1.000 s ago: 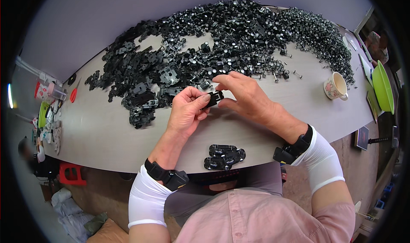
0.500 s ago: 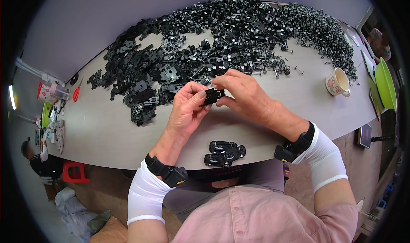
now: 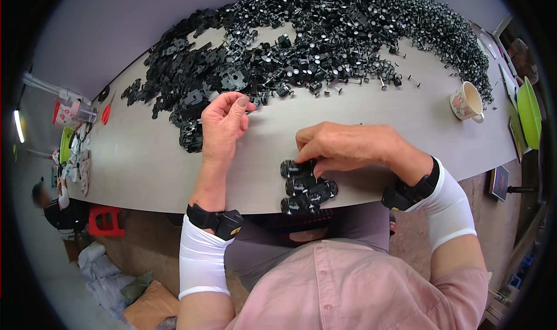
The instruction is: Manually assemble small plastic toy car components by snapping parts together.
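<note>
Near the table's front edge, my right hand (image 3: 348, 146) has its thumb and fingers closed on a black toy car chassis (image 3: 292, 168) with small wheels. It sits just beyond a small cluster of similar wheeled chassis (image 3: 303, 203). My left hand (image 3: 223, 121) is raised at the near side of the parts pile, thumb and fingertips pinched together. Whatever it may hold is too small to make out. Close to that hand lie flat black chassis plates (image 3: 233, 79) and short wheel axles (image 3: 284, 90).
A long heap of black plates and wheels (image 3: 325, 34) runs along the back, with metal-pinned wheel axles (image 3: 458, 46) at right. A mug (image 3: 466, 102) and green basin (image 3: 528, 114) stand right; orange-handled scissors (image 3: 106, 114) lie left. A co-worker (image 3: 55, 208) and red stool (image 3: 105, 221) are far left.
My right hand has brought the chassis from between both hands down beside the others near the table edge. My left hand has let go of it and moved left toward the pile.
</note>
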`<state>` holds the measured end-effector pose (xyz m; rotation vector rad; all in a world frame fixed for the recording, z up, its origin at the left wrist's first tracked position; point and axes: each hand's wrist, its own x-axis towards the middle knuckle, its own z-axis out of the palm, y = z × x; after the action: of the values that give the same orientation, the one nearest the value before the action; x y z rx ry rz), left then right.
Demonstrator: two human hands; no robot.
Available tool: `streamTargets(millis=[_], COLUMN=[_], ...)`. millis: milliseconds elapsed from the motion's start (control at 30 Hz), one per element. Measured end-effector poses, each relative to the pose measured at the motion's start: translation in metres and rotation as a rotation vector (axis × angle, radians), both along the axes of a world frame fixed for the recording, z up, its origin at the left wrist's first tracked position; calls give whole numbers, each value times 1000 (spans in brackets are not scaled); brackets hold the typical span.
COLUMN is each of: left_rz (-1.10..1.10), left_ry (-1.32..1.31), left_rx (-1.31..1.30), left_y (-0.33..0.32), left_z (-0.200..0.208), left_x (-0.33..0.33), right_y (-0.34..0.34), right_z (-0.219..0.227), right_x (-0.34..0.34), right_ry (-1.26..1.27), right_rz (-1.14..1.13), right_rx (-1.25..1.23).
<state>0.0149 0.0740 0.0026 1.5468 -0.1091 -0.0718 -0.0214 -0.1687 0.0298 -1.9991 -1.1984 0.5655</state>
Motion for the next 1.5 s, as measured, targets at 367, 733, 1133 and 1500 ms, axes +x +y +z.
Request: streamTargets(millis=[367,733,1133,1500], left_rz=[248,193,-161,-274], left_ry=[-99,-700,-86,163], left_rx=[132,1120,303,-100], left_y=[10,5,-32,-45], left_z=[-3,-8,15,16], left_x=[12,10,-9,5], right_y=[24,-3,-5,-8], right_z=[-17,-29,-24,-23], right_x=[-35,19,28,30], right_ry=[267,198,439,458], right_rz=[462,-439,-723,-816], right_rx=[230,354,610,698])
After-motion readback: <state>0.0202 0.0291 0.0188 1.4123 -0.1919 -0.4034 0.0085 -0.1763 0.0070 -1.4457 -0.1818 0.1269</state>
